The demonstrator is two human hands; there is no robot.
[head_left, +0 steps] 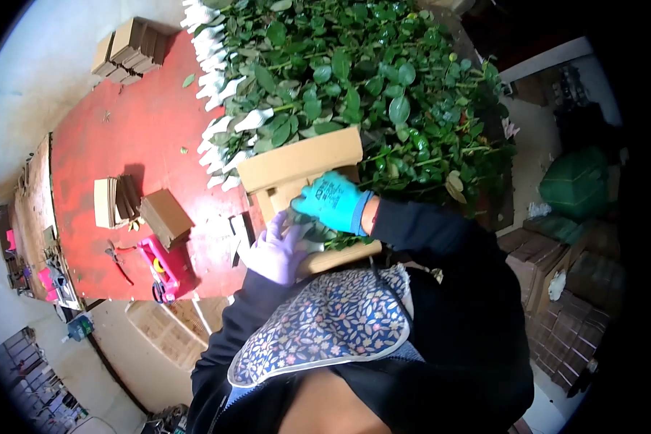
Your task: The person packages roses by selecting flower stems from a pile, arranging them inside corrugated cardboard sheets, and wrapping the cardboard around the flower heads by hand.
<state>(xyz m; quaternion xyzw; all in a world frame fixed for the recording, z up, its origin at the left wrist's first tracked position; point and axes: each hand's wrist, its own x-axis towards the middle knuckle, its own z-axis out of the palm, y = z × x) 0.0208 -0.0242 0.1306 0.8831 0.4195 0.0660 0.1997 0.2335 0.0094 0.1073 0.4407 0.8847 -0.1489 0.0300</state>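
Note:
My left hand (276,254), in a pale purple glove, rests at the near left side of an opened cardboard wrapper (300,160). Its fingers are extended and somewhat apart. My right hand (333,202), in a teal glove, is over the middle of the wrapper with its fingers curled inward. What lies under those fingers is hidden. Some green leaves (318,233) show between the two hands, inside the wrapper. Beyond it lies a large heap of leafy stems (369,79), with white covered tips (213,90) along its left side.
On the red tabletop (145,130) are stacked cardboard pieces (134,47), a smaller stack (112,202), a brown cardboard block (166,217), red-handled pruners (119,264) and a pink tape dispenser (163,267). Bundled cardboard (568,336) sits on the floor at right.

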